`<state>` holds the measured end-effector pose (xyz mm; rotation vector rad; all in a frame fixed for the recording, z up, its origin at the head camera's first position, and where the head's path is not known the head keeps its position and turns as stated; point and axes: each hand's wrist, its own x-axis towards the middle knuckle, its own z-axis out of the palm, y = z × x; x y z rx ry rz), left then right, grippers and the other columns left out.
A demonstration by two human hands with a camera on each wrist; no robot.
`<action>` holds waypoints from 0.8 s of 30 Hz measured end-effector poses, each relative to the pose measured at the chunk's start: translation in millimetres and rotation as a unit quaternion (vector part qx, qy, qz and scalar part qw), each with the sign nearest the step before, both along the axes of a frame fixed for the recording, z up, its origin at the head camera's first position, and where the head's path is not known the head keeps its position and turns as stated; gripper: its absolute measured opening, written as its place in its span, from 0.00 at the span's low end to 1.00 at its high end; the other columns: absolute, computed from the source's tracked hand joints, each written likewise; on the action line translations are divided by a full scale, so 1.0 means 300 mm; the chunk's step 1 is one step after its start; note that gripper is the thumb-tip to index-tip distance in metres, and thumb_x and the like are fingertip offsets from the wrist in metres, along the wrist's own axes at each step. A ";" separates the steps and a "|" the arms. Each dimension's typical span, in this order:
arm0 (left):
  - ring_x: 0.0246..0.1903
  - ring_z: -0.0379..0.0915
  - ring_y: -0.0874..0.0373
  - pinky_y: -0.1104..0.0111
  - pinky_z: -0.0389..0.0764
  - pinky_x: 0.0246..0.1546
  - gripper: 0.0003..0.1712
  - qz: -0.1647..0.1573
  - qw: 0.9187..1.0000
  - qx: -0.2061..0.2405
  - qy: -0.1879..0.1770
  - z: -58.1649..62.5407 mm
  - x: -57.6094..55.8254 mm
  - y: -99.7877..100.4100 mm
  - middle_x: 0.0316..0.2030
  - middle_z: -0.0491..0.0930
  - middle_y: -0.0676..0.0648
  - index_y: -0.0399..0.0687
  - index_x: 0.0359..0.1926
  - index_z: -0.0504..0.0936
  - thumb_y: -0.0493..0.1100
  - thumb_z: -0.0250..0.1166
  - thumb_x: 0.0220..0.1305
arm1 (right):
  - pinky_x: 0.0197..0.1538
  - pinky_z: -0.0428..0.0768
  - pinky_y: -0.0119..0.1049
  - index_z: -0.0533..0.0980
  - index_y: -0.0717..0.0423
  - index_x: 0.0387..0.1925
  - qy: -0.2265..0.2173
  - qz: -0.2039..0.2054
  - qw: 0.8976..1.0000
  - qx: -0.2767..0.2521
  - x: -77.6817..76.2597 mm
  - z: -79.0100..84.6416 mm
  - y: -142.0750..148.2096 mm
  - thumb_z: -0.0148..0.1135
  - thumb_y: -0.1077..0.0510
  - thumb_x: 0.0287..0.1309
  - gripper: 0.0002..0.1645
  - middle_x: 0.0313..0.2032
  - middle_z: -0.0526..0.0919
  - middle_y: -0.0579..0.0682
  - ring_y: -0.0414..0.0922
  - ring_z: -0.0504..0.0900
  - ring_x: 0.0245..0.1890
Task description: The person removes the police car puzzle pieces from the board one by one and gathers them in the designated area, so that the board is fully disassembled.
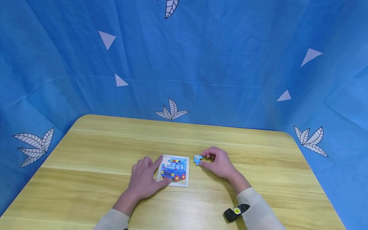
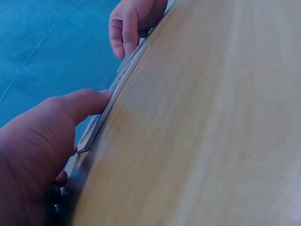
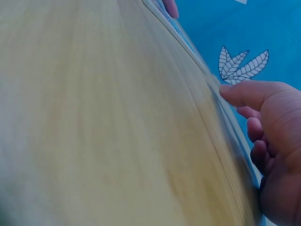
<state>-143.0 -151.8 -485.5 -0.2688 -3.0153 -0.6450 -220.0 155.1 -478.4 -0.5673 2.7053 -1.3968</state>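
A small square jigsaw puzzle [image 1: 172, 170] with a white border and a blue cartoon car lies on the table. My left hand [image 1: 145, 177] steadies it, its straight index finger at the top left corner and its thumb on the lower edge. To the right, my right hand [image 1: 218, 162] holds a light blue puzzle piece [image 1: 197, 159] by its right side, between thumb and index finger. In the left wrist view, the left thumb [image 2: 89, 101] presses on the puzzle's edge. The right wrist view shows the right thumb [image 3: 240, 93] low over the tabletop; the piece is hidden there.
The wooden table [image 1: 115, 140] has rounded far corners. Behind it and at both sides hangs a blue curtain [image 1: 184, 57] with white leaves and triangles. A black strap device [image 1: 236, 212] sits on the right wrist.
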 end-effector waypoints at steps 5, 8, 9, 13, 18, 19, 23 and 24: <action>0.36 0.53 0.55 0.61 0.55 0.37 0.58 0.006 1.000 -0.002 0.010 -0.009 0.003 0.001 0.37 0.59 0.52 0.54 0.74 0.68 0.80 0.63 0.48 | 0.37 0.71 0.38 0.84 0.52 0.38 0.001 -0.005 1.000 0.004 -0.004 -0.005 0.010 0.79 0.59 0.49 0.14 0.32 0.76 0.47 0.46 0.71 0.32; 0.35 0.52 0.56 0.61 0.54 0.37 0.58 0.007 1.000 -0.003 0.017 -0.011 0.003 0.000 0.37 0.59 0.52 0.54 0.73 0.68 0.81 0.63 0.48 | 0.38 0.71 0.39 0.84 0.52 0.39 -0.002 -0.002 1.000 0.014 -0.007 -0.008 0.010 0.79 0.58 0.50 0.14 0.33 0.76 0.46 0.46 0.71 0.33; 0.35 0.52 0.56 0.61 0.54 0.36 0.58 0.008 1.000 -0.003 0.019 -0.011 0.003 0.000 0.36 0.59 0.52 0.54 0.73 0.68 0.81 0.63 0.48 | 0.38 0.71 0.39 0.84 0.52 0.39 -0.002 -0.002 1.000 0.017 -0.007 -0.008 0.009 0.78 0.59 0.50 0.14 0.33 0.77 0.46 0.46 0.72 0.33; 0.35 0.52 0.56 0.61 0.54 0.36 0.58 0.008 1.000 -0.003 0.026 -0.011 0.002 -0.001 0.36 0.58 0.52 0.53 0.73 0.69 0.81 0.63 0.48 | 0.39 0.72 0.40 0.84 0.52 0.40 0.003 -0.001 1.000 0.028 -0.008 -0.002 0.003 0.77 0.60 0.51 0.14 0.34 0.77 0.45 0.46 0.72 0.34; 0.35 0.52 0.56 0.61 0.54 0.37 0.58 0.008 1.000 0.004 0.024 -0.010 0.001 0.002 0.36 0.59 0.53 0.53 0.73 0.69 0.80 0.64 0.47 | 0.39 0.72 0.41 0.84 0.53 0.40 0.007 -0.003 0.999 0.031 -0.011 -0.003 0.002 0.76 0.61 0.50 0.14 0.34 0.77 0.45 0.46 0.73 0.34; 0.35 0.52 0.56 0.61 0.54 0.37 0.58 0.008 1.000 0.005 0.024 -0.011 0.001 0.002 0.36 0.59 0.53 0.52 0.73 0.69 0.80 0.65 0.47 | 0.39 0.72 0.41 0.84 0.53 0.40 0.008 -0.003 0.999 0.032 -0.011 -0.003 0.002 0.77 0.61 0.50 0.14 0.33 0.77 0.45 0.45 0.73 0.34; 0.34 0.52 0.56 0.61 0.54 0.36 0.58 0.009 1.000 0.003 0.026 -0.014 0.002 0.002 0.35 0.58 0.53 0.52 0.73 0.69 0.80 0.65 0.47 | 0.39 0.72 0.40 0.84 0.53 0.40 0.008 -0.002 0.999 0.032 -0.012 -0.007 0.001 0.77 0.60 0.50 0.14 0.33 0.77 0.45 0.46 0.72 0.33; 0.34 0.52 0.56 0.61 0.54 0.36 0.58 0.010 1.000 0.004 0.028 -0.015 0.003 0.002 0.35 0.58 0.53 0.52 0.72 0.69 0.80 0.65 0.47 | 0.39 0.72 0.40 0.84 0.53 0.40 0.008 -0.003 0.999 0.033 -0.011 -0.008 0.000 0.77 0.60 0.50 0.14 0.33 0.77 0.45 0.46 0.72 0.33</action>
